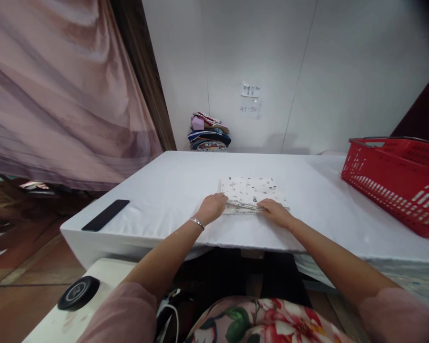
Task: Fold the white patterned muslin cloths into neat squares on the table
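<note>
A folded white cloth (252, 188) with small dark printed motifs lies on the white-covered table (171, 186). Its layered front edge faces me. My left hand (214, 207), a bracelet at the wrist, grips the front left corner with its fingers closed over the layers. On the front right part of the same cloth, my right hand (274, 211) pinches the edge, thumb and fingers together. The undersides of the layers and some fingertips are hidden.
A red plastic basket (389, 181) stands at the table's right. Folded clothes (209, 133) are stacked at the back by the wall. A black flat phone-like slab (106, 215) lies at the left edge. A round black object (79, 292) rests on a lower white surface.
</note>
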A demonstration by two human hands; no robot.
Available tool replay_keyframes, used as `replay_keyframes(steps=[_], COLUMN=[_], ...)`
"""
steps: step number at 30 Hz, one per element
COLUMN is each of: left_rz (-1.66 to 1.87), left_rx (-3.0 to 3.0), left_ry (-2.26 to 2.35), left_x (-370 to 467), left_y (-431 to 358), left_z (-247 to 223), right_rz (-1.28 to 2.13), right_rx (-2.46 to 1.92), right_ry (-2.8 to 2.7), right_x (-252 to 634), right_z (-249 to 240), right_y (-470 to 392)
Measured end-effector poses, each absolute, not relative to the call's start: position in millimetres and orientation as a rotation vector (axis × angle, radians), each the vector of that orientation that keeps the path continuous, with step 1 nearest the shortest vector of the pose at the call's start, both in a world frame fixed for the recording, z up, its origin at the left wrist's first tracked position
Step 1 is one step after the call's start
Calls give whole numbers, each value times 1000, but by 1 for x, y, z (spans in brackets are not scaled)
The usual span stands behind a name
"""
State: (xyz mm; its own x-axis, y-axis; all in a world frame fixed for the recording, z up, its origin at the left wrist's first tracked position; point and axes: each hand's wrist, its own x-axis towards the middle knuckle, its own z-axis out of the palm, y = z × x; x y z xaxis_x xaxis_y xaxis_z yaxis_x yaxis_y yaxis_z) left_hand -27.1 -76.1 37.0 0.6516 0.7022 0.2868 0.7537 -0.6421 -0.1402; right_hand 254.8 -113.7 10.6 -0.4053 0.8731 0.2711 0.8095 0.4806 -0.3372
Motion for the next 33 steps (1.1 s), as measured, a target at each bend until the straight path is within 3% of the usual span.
replay_keyframes(steps=[11, 26, 33], left_rz=[-296, -442, -486], left_rx=[-2655, -2631, -2646], left_ry=[-1287, -1041, -1089], left_x=[-32, -17, -18], left_y=[-83, -78, -80], left_z=[20, 23, 21], right_rz=[3, -311, -298], right_rx=[-1485, -1707, -1629], right_ry=[-2362, -2367, -2377], right_x=[261, 290, 302], right_z=[7, 9, 6], right_y=[-116, -121, -130])
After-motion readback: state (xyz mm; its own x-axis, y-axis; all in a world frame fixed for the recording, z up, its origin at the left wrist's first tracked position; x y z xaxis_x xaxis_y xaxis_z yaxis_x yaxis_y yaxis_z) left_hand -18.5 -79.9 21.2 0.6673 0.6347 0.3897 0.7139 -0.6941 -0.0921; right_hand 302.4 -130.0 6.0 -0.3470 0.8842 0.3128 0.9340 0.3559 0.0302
